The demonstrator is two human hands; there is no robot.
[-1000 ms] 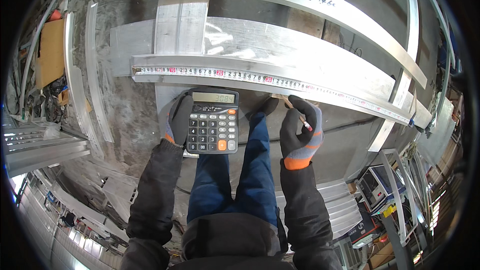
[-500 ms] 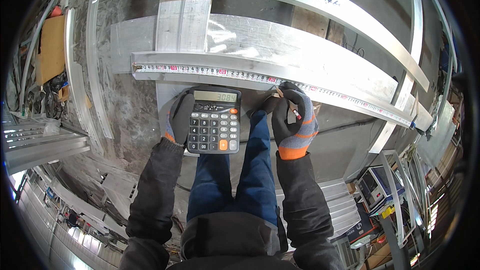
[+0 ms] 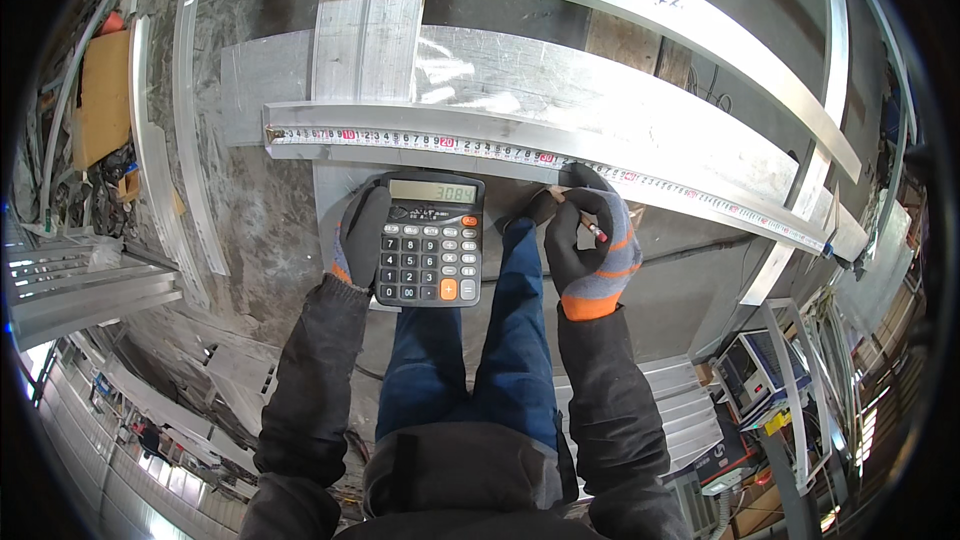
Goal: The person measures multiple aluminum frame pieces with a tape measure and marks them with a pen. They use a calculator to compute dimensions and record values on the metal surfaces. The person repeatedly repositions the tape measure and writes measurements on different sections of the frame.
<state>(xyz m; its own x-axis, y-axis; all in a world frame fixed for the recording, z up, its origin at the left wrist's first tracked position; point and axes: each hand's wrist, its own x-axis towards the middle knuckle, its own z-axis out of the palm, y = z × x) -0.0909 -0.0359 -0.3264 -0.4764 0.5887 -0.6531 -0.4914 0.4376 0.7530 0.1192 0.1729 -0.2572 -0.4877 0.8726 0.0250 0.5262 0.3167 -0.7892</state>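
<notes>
Gripped at its left edge by my gloved left hand (image 3: 363, 232), a black desk calculator (image 3: 431, 240) faces up with digits on its display. My right hand (image 3: 598, 240), in a grey and black glove with an orange cuff, is closed around a short pencil (image 3: 597, 232). The pencil's tip points up and left, just below a silver metal profile (image 3: 400, 120). Along that profile lies an extended tape measure (image 3: 480, 148), its hooked end at the left and its far end at the right. My right fingers are close to the profile's lower edge.
Beyond the profile lie a wide metal plate (image 3: 560, 75) and a long bar with handwriting (image 3: 690, 20). Loose metal strips (image 3: 190, 140) lie at the left, near a cardboard piece (image 3: 102, 100). A blue-and-white machine (image 3: 750, 380) stands at the lower right.
My right hand has shifted slightly to the right, and the pencil tip sits a little lower, away from the tape. My left hand and the calculator have hardly moved.
</notes>
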